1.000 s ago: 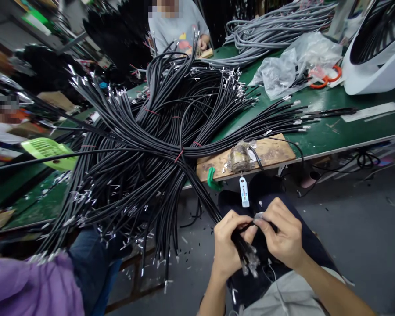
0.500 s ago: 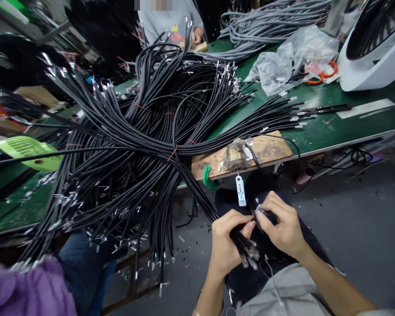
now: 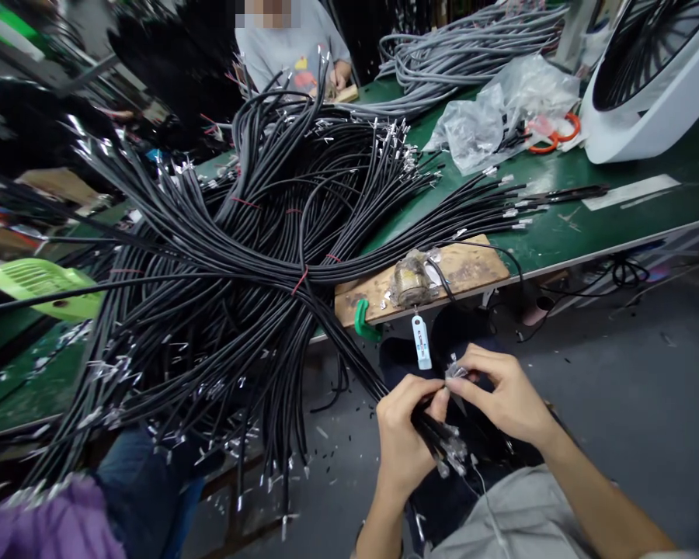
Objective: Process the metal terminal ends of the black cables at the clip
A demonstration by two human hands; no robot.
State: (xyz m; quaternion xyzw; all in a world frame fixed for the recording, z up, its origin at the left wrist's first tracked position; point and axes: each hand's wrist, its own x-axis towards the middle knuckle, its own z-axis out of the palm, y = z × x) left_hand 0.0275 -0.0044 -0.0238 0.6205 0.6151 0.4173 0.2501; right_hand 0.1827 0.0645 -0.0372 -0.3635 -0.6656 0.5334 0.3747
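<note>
Over my lap, my left hand (image 3: 406,419) is closed round a bundle of black cables (image 3: 358,359) that runs down from the bench. The bundle's stripped, whitish ends (image 3: 451,449) stick out below the palm. Between left thumb and forefinger one cable is pinched. My right hand (image 3: 504,392) pinches the end of that cable, where frayed silvery strands (image 3: 455,368) show at the fingertips. Exactly how the strands sit under the right fingers is hidden. Just above the hands hangs a light blue tag-like piece (image 3: 421,341) on a small motor (image 3: 412,281).
A wooden board (image 3: 471,264) with a green clamp (image 3: 366,320) sits at the bench edge. A big heap of black cables (image 3: 256,256) covers the green bench (image 3: 565,221). Orange-handled scissors (image 3: 553,136), plastic bags (image 3: 478,128) and a white fan (image 3: 646,116) stand behind. A co-worker (image 3: 294,46) sits opposite; a purple sleeve (image 3: 52,520) is at left.
My right hand has shifted slightly down, its fingertips now against my left fingertips, with more silvery strands showing. The whole view has moved a little; the bundle stays in my left hand.
</note>
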